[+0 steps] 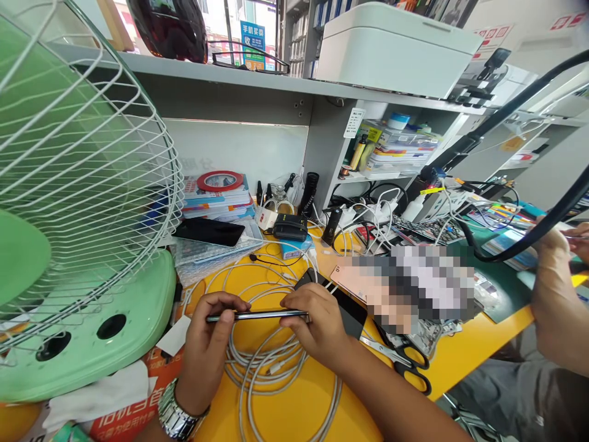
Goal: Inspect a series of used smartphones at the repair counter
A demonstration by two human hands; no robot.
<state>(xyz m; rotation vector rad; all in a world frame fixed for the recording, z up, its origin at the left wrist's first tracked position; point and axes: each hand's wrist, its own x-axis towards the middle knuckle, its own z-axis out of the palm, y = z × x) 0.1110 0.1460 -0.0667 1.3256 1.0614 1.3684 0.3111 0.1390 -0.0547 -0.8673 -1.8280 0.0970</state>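
Currently: slim phone up off the desk, both hands on it, roughly level.

From my feed, the left hand has its fingers clamped on one end and the right hand has its fingers clamped on the other; the phone sits between them, edge-on to me, above the coiled white cable. Done, as I read it: pickup and a two-handed grip. Left: setting it down, at least; anything beyond that I can't tell, since neither face shows and I see no tool in either hand. Scissors lie unused on the desk near the right forearm; a dark flat device lies just behind the right hand, not being handled as far as I see.
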